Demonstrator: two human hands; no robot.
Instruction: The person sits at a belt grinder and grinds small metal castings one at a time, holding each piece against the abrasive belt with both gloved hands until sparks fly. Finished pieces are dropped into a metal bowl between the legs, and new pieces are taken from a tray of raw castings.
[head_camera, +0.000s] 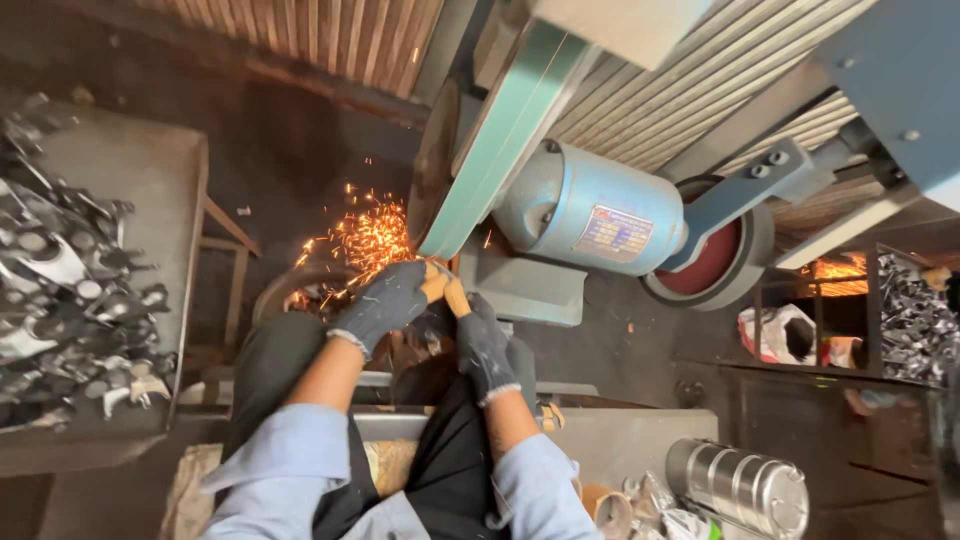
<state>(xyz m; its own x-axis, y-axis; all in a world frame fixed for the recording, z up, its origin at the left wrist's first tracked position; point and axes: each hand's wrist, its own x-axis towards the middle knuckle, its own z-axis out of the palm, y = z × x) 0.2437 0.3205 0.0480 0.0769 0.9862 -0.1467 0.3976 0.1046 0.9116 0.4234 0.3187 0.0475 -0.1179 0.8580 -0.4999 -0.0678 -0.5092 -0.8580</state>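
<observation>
Left hand and right hand: knitted cloth gloves, dark grey, matt, with worn tan fingertips.
Sanding belt: pale green backing, matt, smooth.
Motor housing: painted metal, light blue, dull sheen, dusty.
Disc: reddish, matt face in a grey metal rim.
Tray of parts: bare metal pieces, grey, partly shiny, on a dull metal tray.
Stacked container: polished steel, glossy.
Sleeves: light blue woven cloth.
Wall: corrugated metal sheet, rusty.
</observation>
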